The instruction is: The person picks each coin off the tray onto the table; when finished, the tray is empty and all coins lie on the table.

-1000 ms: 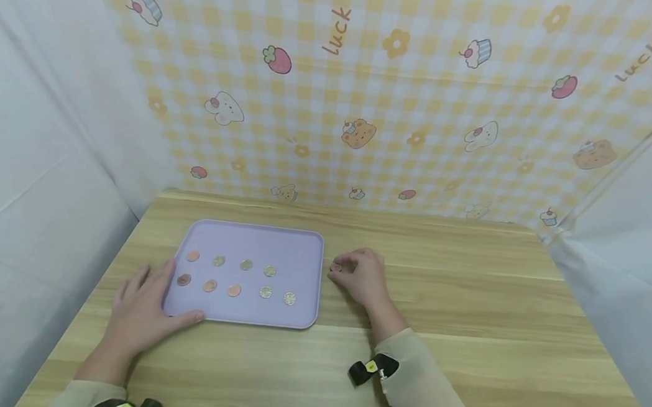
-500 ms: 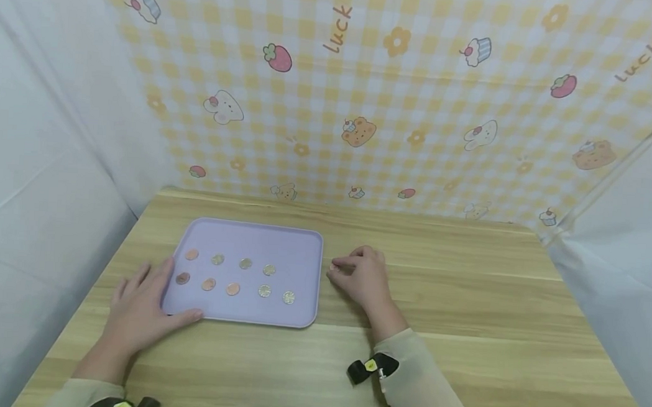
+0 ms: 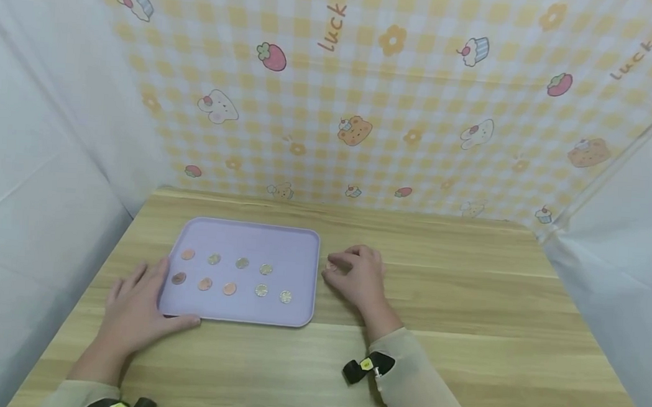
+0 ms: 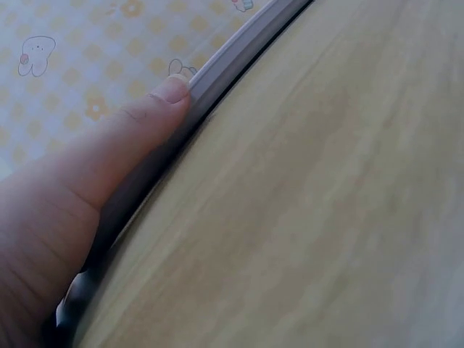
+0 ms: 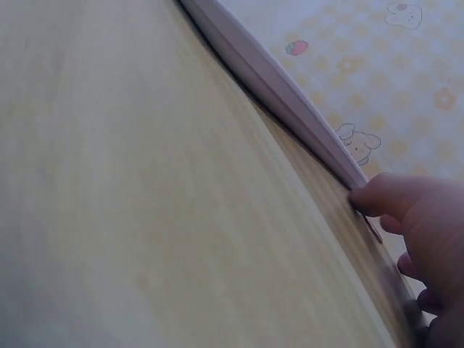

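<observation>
A pale purple tray (image 3: 253,242) lies on the table, bearing two rows of coins. Copper-coloured ones such as the coin (image 3: 230,289) are mostly at the left, gold-coloured ones such as the coin (image 3: 285,297) toward the right. My left hand (image 3: 135,319) rests at the tray's front left corner, fingers extended along the left side. Its thumb (image 4: 141,119) lies against the front rim in the left wrist view. Just beyond the tray's right rim, my right hand (image 3: 357,280) pinches a copper-coloured coin (image 3: 330,266) between thumb and index finger; the right wrist view has this coin (image 5: 373,230) edge-on.
The wooden table (image 3: 466,287) extends to the right and in front of the tray. A yellow checked cloth (image 3: 399,102) with cartoon prints hangs behind it. White sheets (image 3: 42,167) hang at both sides. Each wrist wears a black camera band (image 3: 369,368).
The head view has shifted slightly. My right fingertips have moved a little closer to the tray's right rim, still pinching the coin. My left hand and the coins on the tray keep their places.
</observation>
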{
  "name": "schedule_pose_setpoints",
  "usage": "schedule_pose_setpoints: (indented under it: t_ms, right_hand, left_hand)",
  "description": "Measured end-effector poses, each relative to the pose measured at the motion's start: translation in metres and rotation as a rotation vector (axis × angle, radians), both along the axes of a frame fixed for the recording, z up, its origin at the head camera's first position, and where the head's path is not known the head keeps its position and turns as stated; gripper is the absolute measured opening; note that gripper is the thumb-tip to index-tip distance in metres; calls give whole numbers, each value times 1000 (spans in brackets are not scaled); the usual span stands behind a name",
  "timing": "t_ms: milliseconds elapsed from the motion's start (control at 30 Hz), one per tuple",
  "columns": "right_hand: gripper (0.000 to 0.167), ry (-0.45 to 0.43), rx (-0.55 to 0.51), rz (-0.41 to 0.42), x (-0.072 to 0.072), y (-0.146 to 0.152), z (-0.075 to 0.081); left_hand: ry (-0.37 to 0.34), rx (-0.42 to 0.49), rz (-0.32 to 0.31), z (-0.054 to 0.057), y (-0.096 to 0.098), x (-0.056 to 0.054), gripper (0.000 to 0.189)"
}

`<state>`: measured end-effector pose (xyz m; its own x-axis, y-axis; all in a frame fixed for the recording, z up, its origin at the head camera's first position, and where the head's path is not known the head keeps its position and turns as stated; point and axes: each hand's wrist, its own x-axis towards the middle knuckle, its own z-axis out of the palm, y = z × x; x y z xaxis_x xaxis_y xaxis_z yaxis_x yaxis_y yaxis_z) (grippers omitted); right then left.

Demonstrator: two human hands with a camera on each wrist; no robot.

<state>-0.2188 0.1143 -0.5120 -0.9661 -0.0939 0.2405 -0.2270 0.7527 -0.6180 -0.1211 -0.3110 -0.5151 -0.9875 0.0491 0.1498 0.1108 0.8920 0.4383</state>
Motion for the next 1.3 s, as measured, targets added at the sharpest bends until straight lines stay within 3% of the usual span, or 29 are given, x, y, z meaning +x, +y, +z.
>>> schedule_pose_setpoints:
  t_ms: [100,233,400,533,733,967,1300]
  right_hand:
    - [29,44,-11,-5,0,-2,-2]
    - [32,173,-47,24,0,-7,-7]
    - [33,351,-61,173,5,-23,-10]
    - [33,410,-75,283,16,-41,-9]
    - [29,325,-62,327,30,-60,-10]
    - [25,207,47,260,37,-63,-7]
    - [20,116,77,203,38,-68,-1]
  left_hand:
    - [-5,-3,0,0,0,1,147]
    - [-17,-3,0,0,1,1,147]
    - [-34,-5,-2,0,0,-2,147]
    - [-39,-3,-7,-1,0,-4,147]
    - [-38,2,-14,-3,-1,-5,147]
    - [-52,-2,-21,-4,-1,-5,147]
    - [-48,-2,-17,-1,-1,-1,146]
